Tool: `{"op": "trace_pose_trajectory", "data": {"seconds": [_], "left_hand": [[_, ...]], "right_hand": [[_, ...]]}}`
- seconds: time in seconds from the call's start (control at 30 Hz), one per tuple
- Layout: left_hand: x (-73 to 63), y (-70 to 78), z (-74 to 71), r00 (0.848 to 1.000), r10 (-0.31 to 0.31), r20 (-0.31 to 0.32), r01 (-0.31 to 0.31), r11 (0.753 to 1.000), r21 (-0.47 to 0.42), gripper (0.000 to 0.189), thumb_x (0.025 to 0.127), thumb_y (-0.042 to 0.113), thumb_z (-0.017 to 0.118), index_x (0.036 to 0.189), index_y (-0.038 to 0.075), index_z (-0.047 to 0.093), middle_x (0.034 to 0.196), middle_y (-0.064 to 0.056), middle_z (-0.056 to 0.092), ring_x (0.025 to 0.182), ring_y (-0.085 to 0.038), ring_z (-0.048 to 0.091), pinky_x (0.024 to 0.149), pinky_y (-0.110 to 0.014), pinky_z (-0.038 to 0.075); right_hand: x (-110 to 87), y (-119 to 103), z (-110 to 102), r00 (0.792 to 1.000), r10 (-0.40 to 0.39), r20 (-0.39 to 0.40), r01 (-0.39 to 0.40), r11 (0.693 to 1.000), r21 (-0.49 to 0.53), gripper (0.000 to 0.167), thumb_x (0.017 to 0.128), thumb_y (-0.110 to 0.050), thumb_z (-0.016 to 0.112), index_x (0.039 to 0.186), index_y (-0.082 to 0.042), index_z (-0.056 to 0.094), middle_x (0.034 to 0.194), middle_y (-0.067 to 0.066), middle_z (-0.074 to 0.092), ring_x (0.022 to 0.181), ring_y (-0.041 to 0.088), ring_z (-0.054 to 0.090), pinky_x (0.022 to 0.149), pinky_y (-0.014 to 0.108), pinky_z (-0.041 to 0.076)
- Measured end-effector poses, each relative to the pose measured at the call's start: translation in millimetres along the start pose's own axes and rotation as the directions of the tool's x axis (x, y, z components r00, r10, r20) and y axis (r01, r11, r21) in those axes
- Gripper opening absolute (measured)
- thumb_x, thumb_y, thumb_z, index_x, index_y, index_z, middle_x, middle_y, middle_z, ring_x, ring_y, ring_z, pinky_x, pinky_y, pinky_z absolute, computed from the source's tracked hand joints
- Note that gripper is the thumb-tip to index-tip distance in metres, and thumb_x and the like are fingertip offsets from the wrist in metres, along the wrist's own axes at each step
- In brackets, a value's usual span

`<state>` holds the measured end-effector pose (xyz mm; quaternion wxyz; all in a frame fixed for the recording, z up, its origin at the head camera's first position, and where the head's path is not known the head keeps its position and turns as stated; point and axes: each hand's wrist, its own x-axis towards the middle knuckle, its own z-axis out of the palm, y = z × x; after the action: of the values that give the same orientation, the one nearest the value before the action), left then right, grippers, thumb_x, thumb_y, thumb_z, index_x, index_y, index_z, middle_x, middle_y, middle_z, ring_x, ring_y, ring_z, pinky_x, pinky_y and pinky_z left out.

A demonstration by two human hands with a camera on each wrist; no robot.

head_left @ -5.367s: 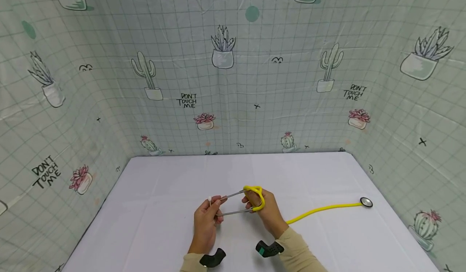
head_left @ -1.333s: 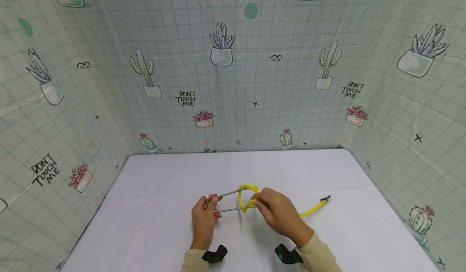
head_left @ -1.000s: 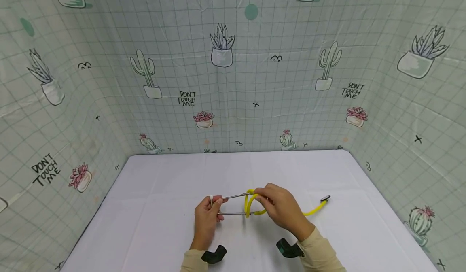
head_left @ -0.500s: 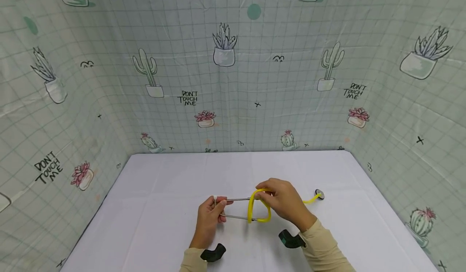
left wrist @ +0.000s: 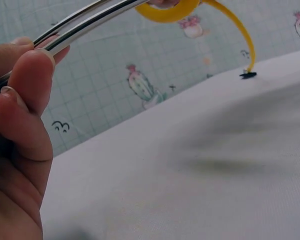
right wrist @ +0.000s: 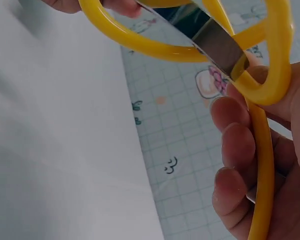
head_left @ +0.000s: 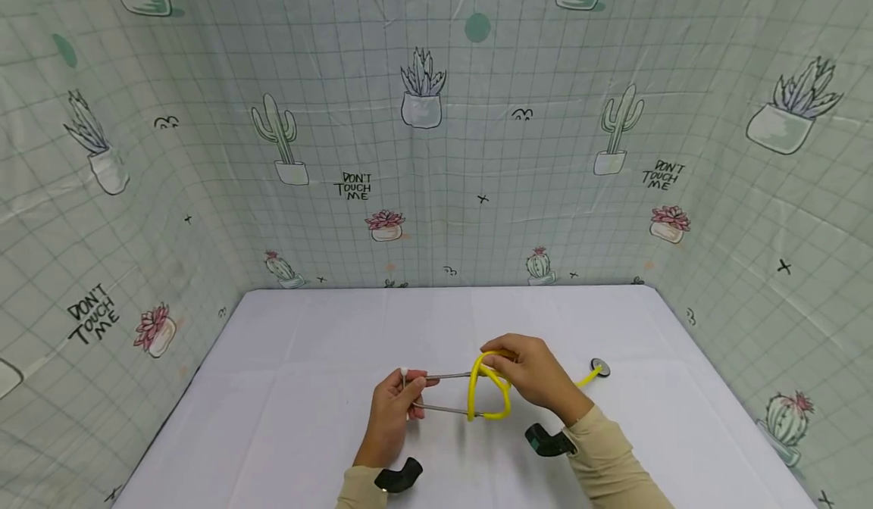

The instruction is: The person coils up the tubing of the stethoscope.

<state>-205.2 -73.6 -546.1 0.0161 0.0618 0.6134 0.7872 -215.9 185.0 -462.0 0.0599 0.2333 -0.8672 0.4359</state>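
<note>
Chest piece sat nearer the right hand than in the first frame; that hand had come over the yellow loop.
Held up between both hands, the stethoscope hung above the bench, chest piece resting on it to the right. Left hand came in from below, fingers clamped on the metal ear tubes. Right hand reached in from the right, back up, thumb and index finger pinching the loop's top, other fingers curled beside the tubing.
</note>
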Motion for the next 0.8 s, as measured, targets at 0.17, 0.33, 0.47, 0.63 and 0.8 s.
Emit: {"op": "trace_pose_trajectory", "data": {"seconds": [0.17, 0.33, 0.47, 0.63, 0.8], "left_hand": [[-0.4, 1.1, -0.4, 0.999, -0.017, 0.031, 0.017, 1.000, -0.004, 0.028, 0.097, 0.021, 0.068, 0.106, -0.004, 0.060, 0.103, -0.014, 0.074, 0.059, -0.008, 0.049, 0.051, -0.017, 0.045], [-1.2, 0.0, -0.6, 0.999, -0.009, 0.042, 0.010, 0.999, -0.033, 0.022, 0.097, 0.018, 0.068, 0.104, -0.002, 0.060, 0.101, -0.012, 0.075, 0.058, -0.007, 0.048, 0.050, -0.017, 0.044], [-1.8, 0.0, 0.8, 1.000, 0.009, 0.008, -0.008, 0.996, -0.086, 0.021, 0.098, 0.016, 0.067, 0.105, -0.002, 0.059, 0.099, -0.010, 0.075, 0.055, -0.007, 0.047, 0.049, -0.017, 0.040], [-0.9, 0.2, 2.9, 0.995, -0.030, -0.097, 0.013, 0.986, -0.168, 0.015, 0.099, 0.011, 0.064, 0.106, -0.001, 0.058, 0.099, -0.010, 0.075, 0.054, -0.008, 0.046, 0.050, -0.017, 0.040], [1.3, -3.0, 1.4, 0.980, -0.055, -0.190, 0.006, 0.968, -0.250, 0.011, 0.099, 0.007, 0.063, 0.106, 0.000, 0.058, 0.097, -0.011, 0.074, 0.053, -0.009, 0.045, 0.050, -0.017, 0.040]], "right_hand": [[2.6, 11, -1, 0.989, 0.091, 0.117, -0.104, 0.989, 0.104, 0.022, 0.099, -0.027, 0.066, 0.111, -0.011, 0.075, 0.103, -0.006, 0.072, 0.092, 0.013, 0.067, 0.079, 0.028, 0.056], [4.3, 22, 4, 0.973, 0.092, 0.210, -0.138, 0.967, 0.212, 0.025, 0.101, -0.025, 0.062, 0.115, -0.007, 0.073, 0.107, 0.002, 0.072, 0.096, 0.019, 0.067, 0.080, 0.029, 0.055], [3.8, 26, 15, 0.974, 0.138, 0.182, -0.181, 0.951, 0.249, 0.022, 0.102, -0.020, 0.060, 0.114, -0.009, 0.074, 0.101, 0.007, 0.072, 0.091, 0.029, 0.066, 0.071, 0.028, 0.053], [5.9, 21, 34, 0.976, 0.193, 0.104, -0.211, 0.955, 0.209, 0.026, 0.102, -0.004, 0.054, 0.119, -0.007, 0.072, 0.087, 0.009, 0.069, 0.077, 0.030, 0.062, 0.064, 0.029, 0.049], [5.9, 15, 51, 0.973, 0.225, 0.057, -0.231, 0.964, 0.133, 0.028, 0.104, -0.027, 0.056, 0.111, -0.007, 0.074, 0.090, 0.009, 0.071, 0.073, 0.018, 0.056, 0.063, 0.027, 0.048]]}}
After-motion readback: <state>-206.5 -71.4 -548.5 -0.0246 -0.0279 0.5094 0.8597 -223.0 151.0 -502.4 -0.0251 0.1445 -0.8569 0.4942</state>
